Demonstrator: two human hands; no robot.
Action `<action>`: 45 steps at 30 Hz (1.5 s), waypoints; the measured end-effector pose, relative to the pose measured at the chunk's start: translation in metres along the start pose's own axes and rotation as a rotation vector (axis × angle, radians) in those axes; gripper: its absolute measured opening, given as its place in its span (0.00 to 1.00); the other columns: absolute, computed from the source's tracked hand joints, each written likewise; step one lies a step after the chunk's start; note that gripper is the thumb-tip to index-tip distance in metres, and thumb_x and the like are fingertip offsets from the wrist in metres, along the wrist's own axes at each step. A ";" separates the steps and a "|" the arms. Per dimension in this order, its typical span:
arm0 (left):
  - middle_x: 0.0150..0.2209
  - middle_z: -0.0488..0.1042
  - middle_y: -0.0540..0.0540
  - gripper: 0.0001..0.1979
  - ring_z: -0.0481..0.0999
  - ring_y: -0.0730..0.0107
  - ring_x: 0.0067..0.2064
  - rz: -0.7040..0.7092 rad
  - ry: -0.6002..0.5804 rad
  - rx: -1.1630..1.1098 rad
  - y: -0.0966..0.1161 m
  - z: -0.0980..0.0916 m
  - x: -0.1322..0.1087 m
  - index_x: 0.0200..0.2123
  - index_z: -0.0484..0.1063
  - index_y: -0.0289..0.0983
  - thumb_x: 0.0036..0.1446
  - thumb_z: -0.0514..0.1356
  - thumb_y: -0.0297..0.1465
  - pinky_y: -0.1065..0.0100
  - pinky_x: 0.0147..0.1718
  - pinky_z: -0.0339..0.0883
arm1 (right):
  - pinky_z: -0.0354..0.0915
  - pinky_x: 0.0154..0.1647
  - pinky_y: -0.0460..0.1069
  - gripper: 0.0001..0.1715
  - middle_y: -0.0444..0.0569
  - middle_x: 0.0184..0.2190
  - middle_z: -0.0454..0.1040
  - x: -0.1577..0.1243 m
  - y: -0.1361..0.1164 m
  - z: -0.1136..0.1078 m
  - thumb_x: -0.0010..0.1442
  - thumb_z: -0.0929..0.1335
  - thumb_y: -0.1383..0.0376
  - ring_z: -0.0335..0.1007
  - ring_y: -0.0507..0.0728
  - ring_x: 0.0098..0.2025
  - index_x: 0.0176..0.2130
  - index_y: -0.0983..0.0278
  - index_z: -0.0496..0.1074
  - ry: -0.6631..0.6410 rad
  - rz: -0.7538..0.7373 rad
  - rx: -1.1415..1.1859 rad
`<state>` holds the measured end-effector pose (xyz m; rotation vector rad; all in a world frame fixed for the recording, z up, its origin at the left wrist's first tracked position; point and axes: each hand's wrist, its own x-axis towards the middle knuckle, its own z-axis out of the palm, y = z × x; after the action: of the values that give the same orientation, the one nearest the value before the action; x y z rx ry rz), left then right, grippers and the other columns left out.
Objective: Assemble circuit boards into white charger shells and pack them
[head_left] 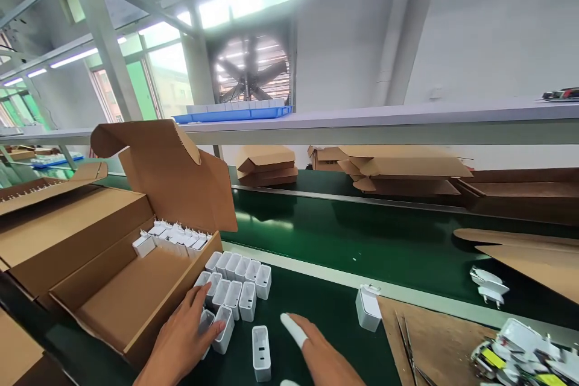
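My left hand point(183, 332) rests at the near left end of several rows of small white open-topped plastic housings point(233, 298). Its thumb and fingers are spread about a front-row housing point(206, 321), apparently touching the group. My right hand point(319, 353) hovers over the green surface with white finger cots on; its index finger is stretched out and nothing is in its grasp. Between both hands a single housing point(261, 353) stands alone. Farther right is a white charger-like block point(368, 307) with a loose piece on top.
At left, an open cardboard box point(113, 295) holds several white units with prongs point(174, 236). Tweezers point(407, 344) lie on a brown board point(436, 329), beside piled white parts and circuit pieces point(529, 353). Cardboard boxes point(402, 169) and a shelf point(362, 123) stand behind.
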<state>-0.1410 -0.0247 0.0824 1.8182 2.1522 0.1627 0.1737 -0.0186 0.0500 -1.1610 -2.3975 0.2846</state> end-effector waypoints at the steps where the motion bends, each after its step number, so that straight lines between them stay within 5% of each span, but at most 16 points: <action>1: 0.76 0.52 0.38 0.38 0.72 0.42 0.66 -0.009 -0.008 0.012 0.002 -0.001 0.000 0.75 0.50 0.42 0.65 0.53 0.42 0.46 0.58 0.72 | 0.74 0.52 0.51 0.48 0.54 0.66 0.71 0.008 -0.008 0.007 0.60 0.75 0.57 0.76 0.64 0.59 0.73 0.52 0.59 -0.056 0.013 0.054; 6: 0.76 0.53 0.41 0.40 0.77 0.39 0.61 -0.004 -0.015 0.077 0.001 0.001 -0.004 0.75 0.51 0.45 0.61 0.55 0.40 0.46 0.55 0.74 | 0.75 0.54 0.51 0.49 0.55 0.69 0.68 0.019 -0.020 0.015 0.61 0.74 0.62 0.72 0.66 0.64 0.74 0.51 0.56 -0.263 0.120 0.306; 12: 0.77 0.52 0.40 0.39 0.78 0.41 0.60 -0.050 -0.022 0.044 0.005 -0.008 -0.003 0.76 0.50 0.45 0.64 0.53 0.45 0.46 0.55 0.74 | 0.63 0.69 0.63 0.48 0.52 0.76 0.53 0.024 -0.024 -0.018 0.65 0.69 0.58 0.55 0.72 0.74 0.76 0.49 0.49 -0.427 0.463 0.405; 18: 0.75 0.56 0.39 0.34 0.80 0.44 0.57 -0.010 0.050 0.129 0.015 -0.009 0.010 0.73 0.56 0.42 0.64 0.53 0.36 0.50 0.52 0.74 | 0.51 0.75 0.65 0.57 0.57 0.76 0.51 0.042 -0.052 -0.035 0.59 0.74 0.52 0.51 0.75 0.75 0.77 0.57 0.48 -0.588 0.432 0.440; 22: 0.75 0.57 0.39 0.34 0.80 0.44 0.57 0.002 0.058 0.133 0.014 -0.011 0.005 0.73 0.57 0.42 0.64 0.53 0.36 0.52 0.50 0.74 | 0.52 0.75 0.65 0.54 0.57 0.76 0.52 0.042 -0.053 -0.033 0.61 0.72 0.54 0.51 0.74 0.75 0.77 0.59 0.49 -0.571 0.413 0.414; 26: 0.75 0.56 0.45 0.37 0.81 0.47 0.56 0.052 0.024 0.010 0.018 -0.020 -0.012 0.73 0.56 0.50 0.61 0.57 0.40 0.55 0.51 0.75 | 0.55 0.74 0.62 0.49 0.54 0.76 0.52 0.033 -0.028 -0.023 0.64 0.68 0.60 0.53 0.71 0.74 0.77 0.57 0.48 -0.476 0.403 0.346; 30: 0.74 0.60 0.49 0.38 0.77 0.47 0.62 0.242 0.039 -0.148 0.048 -0.025 -0.027 0.71 0.60 0.51 0.57 0.61 0.41 0.60 0.53 0.75 | 0.63 0.68 0.63 0.45 0.63 0.69 0.63 0.024 0.019 -0.004 0.62 0.67 0.66 0.64 0.71 0.67 0.74 0.65 0.54 -0.252 0.316 0.181; 34: 0.73 0.63 0.46 0.37 0.76 0.49 0.63 0.384 0.082 -0.210 0.105 -0.028 -0.020 0.70 0.63 0.46 0.56 0.61 0.39 0.61 0.56 0.73 | 0.64 0.65 0.62 0.39 0.65 0.61 0.69 0.013 0.056 0.005 0.55 0.65 0.72 0.67 0.69 0.62 0.66 0.71 0.63 -0.088 0.310 0.098; 39: 0.68 0.69 0.45 0.33 0.81 0.51 0.56 0.373 0.112 -0.103 0.166 -0.029 0.027 0.68 0.66 0.43 0.61 0.59 0.42 0.59 0.54 0.73 | 0.67 0.60 0.58 0.32 0.60 0.55 0.71 -0.002 0.060 -0.001 0.51 0.65 0.76 0.71 0.66 0.57 0.55 0.64 0.67 -0.035 0.353 0.135; 45: 0.60 0.78 0.41 0.27 0.81 0.47 0.56 0.347 0.105 0.020 0.192 -0.005 0.073 0.62 0.74 0.37 0.62 0.59 0.40 0.58 0.55 0.73 | 0.69 0.56 0.58 0.20 0.59 0.50 0.72 -0.008 0.049 -0.007 0.56 0.66 0.76 0.72 0.66 0.53 0.48 0.64 0.67 -0.053 0.339 0.086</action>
<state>0.0279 0.0822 0.1300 2.2285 1.8895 0.3220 0.2155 0.0055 0.0350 -1.5337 -2.1991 0.5264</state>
